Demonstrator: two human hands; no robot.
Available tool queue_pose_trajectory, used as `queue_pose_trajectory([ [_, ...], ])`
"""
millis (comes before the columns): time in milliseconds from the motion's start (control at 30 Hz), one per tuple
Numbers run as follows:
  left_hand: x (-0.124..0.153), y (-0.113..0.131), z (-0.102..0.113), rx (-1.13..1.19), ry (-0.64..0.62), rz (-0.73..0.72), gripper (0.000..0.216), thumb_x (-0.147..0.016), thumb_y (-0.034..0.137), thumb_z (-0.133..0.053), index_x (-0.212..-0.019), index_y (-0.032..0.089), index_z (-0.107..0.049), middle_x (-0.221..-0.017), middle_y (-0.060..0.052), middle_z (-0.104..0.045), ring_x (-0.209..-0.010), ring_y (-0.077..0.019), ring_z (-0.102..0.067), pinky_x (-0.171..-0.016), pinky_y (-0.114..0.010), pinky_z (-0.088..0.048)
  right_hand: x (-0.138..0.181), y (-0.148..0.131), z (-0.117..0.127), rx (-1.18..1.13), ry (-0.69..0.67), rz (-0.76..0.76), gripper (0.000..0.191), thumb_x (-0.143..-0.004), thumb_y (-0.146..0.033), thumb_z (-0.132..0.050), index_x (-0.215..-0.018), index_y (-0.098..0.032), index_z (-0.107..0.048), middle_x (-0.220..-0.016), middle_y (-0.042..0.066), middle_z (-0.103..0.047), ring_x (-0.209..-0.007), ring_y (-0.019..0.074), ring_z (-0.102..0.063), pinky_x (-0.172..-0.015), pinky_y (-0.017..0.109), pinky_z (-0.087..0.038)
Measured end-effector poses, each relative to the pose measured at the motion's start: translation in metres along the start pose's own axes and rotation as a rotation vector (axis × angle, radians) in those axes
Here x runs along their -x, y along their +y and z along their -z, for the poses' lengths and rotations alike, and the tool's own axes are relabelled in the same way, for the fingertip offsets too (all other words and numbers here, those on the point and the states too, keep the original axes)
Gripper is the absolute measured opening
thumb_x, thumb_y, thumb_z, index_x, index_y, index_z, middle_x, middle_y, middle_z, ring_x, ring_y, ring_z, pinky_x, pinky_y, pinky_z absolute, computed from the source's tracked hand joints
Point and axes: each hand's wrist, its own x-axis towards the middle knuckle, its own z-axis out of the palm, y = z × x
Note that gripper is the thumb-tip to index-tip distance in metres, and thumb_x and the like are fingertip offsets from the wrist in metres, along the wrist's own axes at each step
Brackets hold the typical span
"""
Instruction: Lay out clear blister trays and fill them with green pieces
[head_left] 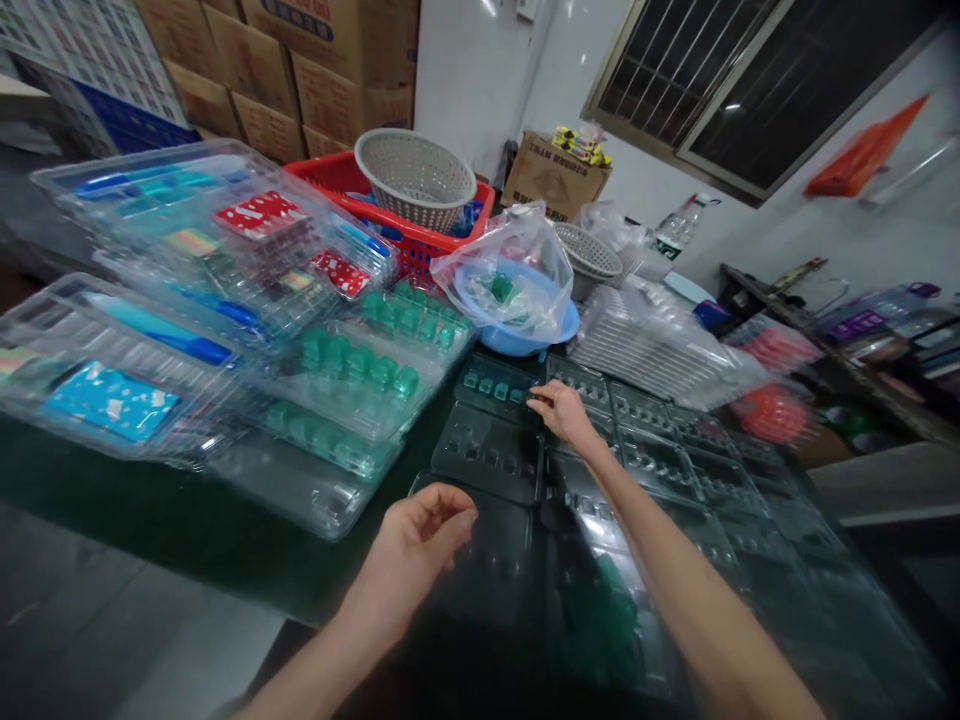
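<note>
My right hand [564, 412] reaches forward to a clear plastic blister tray [495, 385] that holds a few small green pieces in its pockets; the fingertips are pinched together at the tray's right edge, and what they hold is too small to make out. My left hand [418, 545] hovers closer to me over an empty clear tray [487, 455], fingers curled loosely with thumb and forefinger near each other and nothing visible in them. More empty clear trays [660, 460] lie side by side on the dark table.
Stacks of filled clear trays [337, 370] with green, blue and red items stand at the left. A blue bowl in a plastic bag [517, 300] sits behind the trays. A red basket [420, 245] with a grey basket [414, 178] in it, cardboard boxes and a stack of empty trays [652, 350] stand further back.
</note>
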Motion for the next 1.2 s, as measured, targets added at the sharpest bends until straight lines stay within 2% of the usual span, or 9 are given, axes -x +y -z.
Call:
queue_pose_trajectory([
  [200, 0.000, 0.003, -0.003, -0.016, -0.020, -0.001, 0.016, -0.078, 0.031, -0.057, -0.079, 0.015, -0.057, -0.066, 0.002, -0.052, -0.055, -0.0079, -0.042, -0.051, -0.020, -0.034, 0.003, -0.011, 0.008, 0.108, -0.071, 0.024, 0.019, -0.080, -0.028, -0.054, -0.089, -0.021, -0.068, -0.083, 0.006, -0.061, -0.074, 0.0172, -0.056, -0.065, 0.026, -0.039],
  [400, 0.001, -0.001, -0.004, -0.027, -0.023, -0.003, 0.017, -0.078, 0.032, -0.056, -0.080, 0.015, -0.057, -0.064, 0.003, -0.051, -0.053, -0.0073, -0.042, -0.050, -0.019, -0.033, 0.005, -0.018, 0.011, 0.111, -0.085, 0.035, 0.018, -0.080, -0.026, -0.053, -0.084, -0.019, -0.068, -0.085, 0.008, -0.061, -0.079, 0.0192, -0.056, -0.067, 0.027, -0.039],
  [567, 0.001, 0.001, -0.003, -0.050, -0.020, -0.007, 0.017, -0.078, 0.031, -0.057, -0.078, 0.014, -0.057, -0.064, 0.002, -0.052, -0.053, -0.0075, -0.042, -0.050, -0.020, -0.034, -0.002, -0.004, 0.007, 0.006, -0.107, 0.040, 0.019, -0.078, -0.023, -0.054, -0.088, -0.018, -0.069, -0.078, 0.006, -0.065, -0.073, 0.0172, -0.058, -0.068, 0.026, -0.042],
  [667, 0.002, 0.004, -0.001, -0.048, -0.021, -0.017, 0.017, -0.078, 0.031, -0.056, -0.079, 0.014, -0.057, -0.063, 0.002, -0.052, -0.053, -0.0077, -0.042, -0.049, -0.020, -0.033, -0.004, 0.005, 0.005, -0.074, -0.103, 0.030, 0.022, -0.078, -0.021, -0.053, -0.092, -0.016, -0.069, -0.081, 0.006, -0.067, -0.075, 0.0169, -0.060, -0.070, 0.026, -0.043],
  [900, -0.001, 0.004, -0.001, -0.020, -0.017, -0.037, 0.017, -0.078, 0.032, -0.057, -0.079, 0.015, -0.059, -0.062, 0.001, -0.053, -0.053, -0.0088, -0.043, -0.048, -0.020, -0.033, -0.003, 0.013, 0.000, -0.213, -0.084, -0.023, 0.025, -0.078, -0.023, -0.050, -0.093, -0.016, -0.069, -0.072, 0.004, -0.069, -0.067, 0.0176, -0.062, -0.065, 0.028, -0.047],
  [1200, -0.009, 0.018, -0.006, -0.022, -0.025, -0.099, 0.014, -0.079, 0.029, -0.055, -0.079, 0.015, -0.060, -0.063, 0.001, -0.054, -0.051, -0.0077, -0.044, -0.048, -0.020, -0.034, -0.002, 0.018, -0.008, -0.253, -0.056, -0.011, 0.027, -0.081, -0.024, -0.047, -0.095, -0.015, -0.068, -0.079, 0.005, -0.069, -0.070, 0.0170, -0.062, -0.067, 0.029, -0.047],
])
